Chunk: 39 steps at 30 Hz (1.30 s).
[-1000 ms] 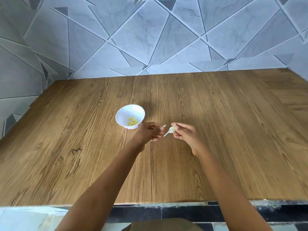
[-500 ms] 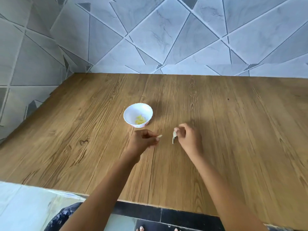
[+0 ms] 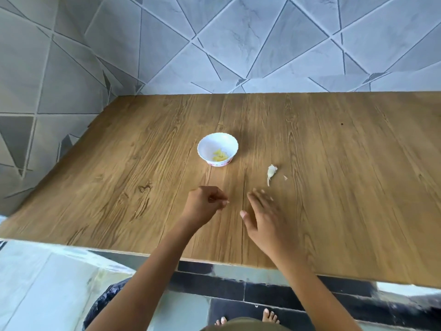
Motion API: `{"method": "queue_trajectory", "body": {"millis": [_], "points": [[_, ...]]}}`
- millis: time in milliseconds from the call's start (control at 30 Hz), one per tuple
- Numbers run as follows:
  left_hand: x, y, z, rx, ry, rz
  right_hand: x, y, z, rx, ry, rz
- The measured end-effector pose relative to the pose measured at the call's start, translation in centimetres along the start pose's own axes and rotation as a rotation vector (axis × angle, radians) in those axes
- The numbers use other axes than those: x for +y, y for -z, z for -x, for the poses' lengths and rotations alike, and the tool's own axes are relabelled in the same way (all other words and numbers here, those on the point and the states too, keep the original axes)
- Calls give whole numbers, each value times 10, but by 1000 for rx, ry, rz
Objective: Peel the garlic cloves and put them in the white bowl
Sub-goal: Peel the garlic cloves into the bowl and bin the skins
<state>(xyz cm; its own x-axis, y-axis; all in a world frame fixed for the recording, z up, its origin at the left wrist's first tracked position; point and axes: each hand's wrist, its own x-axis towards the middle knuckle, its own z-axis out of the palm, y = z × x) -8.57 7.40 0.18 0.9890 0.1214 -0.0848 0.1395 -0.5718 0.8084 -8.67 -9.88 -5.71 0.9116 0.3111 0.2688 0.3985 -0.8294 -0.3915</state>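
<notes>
The small white bowl (image 3: 208,145) stands on the wooden table (image 3: 346,187) and holds several yellowish peeled garlic cloves (image 3: 220,156). My left hand (image 3: 204,204) hovers in front of the bowl with its fingers curled round a garlic clove (image 3: 226,202), of which only a pale tip shows. To its right, my right hand (image 3: 261,212) is blurred, with fingers spread and nothing in it. A white garlic peel (image 3: 271,172) lies on the table beyond my right hand, right of the bowl, with a tiny scrap (image 3: 285,177) beside it.
Grey tiled walls close off the table at the back and left. The table's front edge (image 3: 214,260) runs just under my forearms, with tiled floor and bare toes below it.
My right hand has let go of the peel, which now lies on the table, and has drawn back with fingers spread. My left hand also moved back from the bowl. The camera tilted down.
</notes>
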Motion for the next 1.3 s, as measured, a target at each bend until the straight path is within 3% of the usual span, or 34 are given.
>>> {"method": "queue_trajectory", "body": {"millis": [133,300,500,667,733,833,933,1100,1300], "points": [[-3,5,-2,-134,-47,-174,-10,3,6,-157,-51,93],[2,5,-12,-231,-40,-257,-10,3,7,-172,-76,71],[5,-9,-14,-165,15,-413,-12,4,7,-155,-80,64],[11,-13,-5,-60,-42,-525,-14,7,7,-126,-64,37],[5,-8,-4,-97,-52,-435,-13,8,7,-59,-63,-92],[-2,3,-1,-182,33,44,-12,9,4,60,-74,-374],[0,8,5,-165,80,293,-22,13,-2,-32,-113,-635],[4,9,6,-123,88,414,-24,13,-18,-54,-189,-880],[8,18,6,-227,4,314,-20,21,-24,-145,-172,-1016]]}}
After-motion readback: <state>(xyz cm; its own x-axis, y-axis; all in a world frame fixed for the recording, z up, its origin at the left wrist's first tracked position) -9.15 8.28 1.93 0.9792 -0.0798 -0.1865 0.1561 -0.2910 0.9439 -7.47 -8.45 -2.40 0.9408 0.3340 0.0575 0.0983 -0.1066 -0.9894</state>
